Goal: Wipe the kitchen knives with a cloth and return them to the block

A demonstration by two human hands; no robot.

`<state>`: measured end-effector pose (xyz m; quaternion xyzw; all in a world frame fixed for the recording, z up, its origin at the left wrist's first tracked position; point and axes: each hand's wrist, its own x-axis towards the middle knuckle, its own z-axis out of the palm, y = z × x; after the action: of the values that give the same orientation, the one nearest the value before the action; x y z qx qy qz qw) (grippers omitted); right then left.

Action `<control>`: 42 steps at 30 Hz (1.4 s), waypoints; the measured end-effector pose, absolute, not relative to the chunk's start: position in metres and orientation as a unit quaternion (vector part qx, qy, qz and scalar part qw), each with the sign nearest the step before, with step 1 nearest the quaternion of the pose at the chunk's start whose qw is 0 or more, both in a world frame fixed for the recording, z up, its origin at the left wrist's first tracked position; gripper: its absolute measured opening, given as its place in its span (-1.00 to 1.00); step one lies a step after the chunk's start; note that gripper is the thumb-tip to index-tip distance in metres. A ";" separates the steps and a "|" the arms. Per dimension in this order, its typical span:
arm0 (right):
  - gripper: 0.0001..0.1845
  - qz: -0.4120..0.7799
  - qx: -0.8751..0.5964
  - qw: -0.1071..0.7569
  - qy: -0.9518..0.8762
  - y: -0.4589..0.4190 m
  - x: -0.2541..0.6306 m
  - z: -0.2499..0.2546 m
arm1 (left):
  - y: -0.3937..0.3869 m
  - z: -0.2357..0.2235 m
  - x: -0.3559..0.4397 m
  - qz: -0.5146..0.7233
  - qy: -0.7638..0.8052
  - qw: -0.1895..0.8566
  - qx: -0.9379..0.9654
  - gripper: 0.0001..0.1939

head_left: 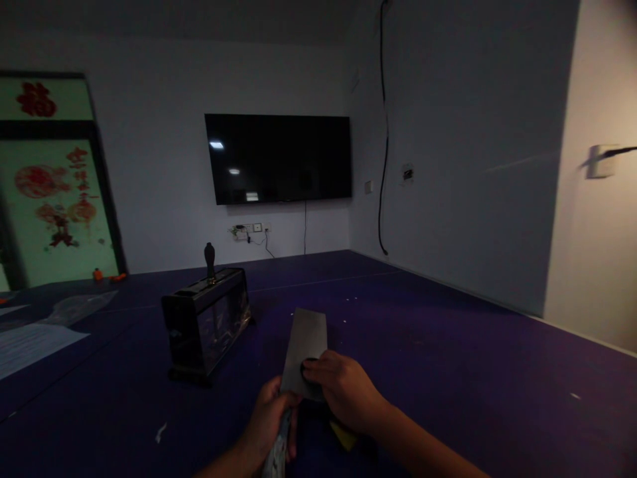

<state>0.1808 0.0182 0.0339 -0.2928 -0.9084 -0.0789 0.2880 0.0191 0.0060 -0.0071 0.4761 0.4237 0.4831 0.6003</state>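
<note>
My left hand (269,418) is closed round the handle of a cleaver (304,332), near where handle and blade meet. The grey, broad rectangular blade points away from me over the purple tabletop. My right hand (351,392) pinches a small round black object (310,370) against the flat of the blade; its exact kind does not show. Below the right hand, part of a yellow object (343,435) is visible. Left of the cleaver stands a black knife holder (184,338) with see-through sides. A dark handle (210,259) rises from its top.
Papers and clear plastic (79,305) lie at the table's left. Small orange items (98,274) are at the far left edge. White scraps (160,433) dot the purple tabletop (448,372). Beyond it are a wall-mounted television (279,159), sockets (256,228) and a hanging black cable (383,166).
</note>
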 end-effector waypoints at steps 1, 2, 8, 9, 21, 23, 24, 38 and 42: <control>-0.60 -0.083 -0.309 0.292 -0.901 0.020 0.182 0.034 | 0.005 -0.007 0.020 0.478 0.423 0.602 0.478 -0.63; -0.59 -0.086 -0.324 0.296 -0.895 0.021 0.182 0.034 | 0.003 -0.006 0.020 0.475 0.425 0.604 0.480 -0.62; -0.53 -0.108 -0.376 0.317 -0.864 0.027 0.184 0.032 | -0.002 0.000 0.021 0.448 0.427 0.619 0.484 -0.59; -0.52 -0.111 -0.376 0.316 -0.864 0.027 0.184 0.032 | -0.002 0.001 0.021 0.441 0.429 0.622 0.484 -0.57; -0.66 -0.063 -0.251 0.281 -0.924 0.012 0.175 0.034 | 0.010 -0.017 0.015 0.465 0.413 0.608 0.492 -0.47; -0.68 -0.051 -0.224 0.268 -0.936 0.010 0.173 0.034 | 0.010 -0.015 0.015 0.456 0.404 0.613 0.503 -0.46; -0.67 -0.046 -0.216 0.266 -0.938 0.010 0.172 0.035 | 0.009 -0.014 0.015 0.449 0.398 0.616 0.510 -0.47; -0.68 -0.036 -0.201 0.275 -0.940 0.005 0.172 0.042 | 0.005 -0.014 0.016 0.472 0.388 0.604 0.512 -0.46; -0.65 -0.054 -0.223 0.291 -0.929 0.011 0.177 0.035 | 0.006 -0.019 0.015 0.475 0.400 0.600 0.505 -0.49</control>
<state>0.1769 0.0111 0.0354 -0.2229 -0.9288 -0.0545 0.2911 0.0155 0.0064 -0.0190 0.5045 0.4002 0.4749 0.5998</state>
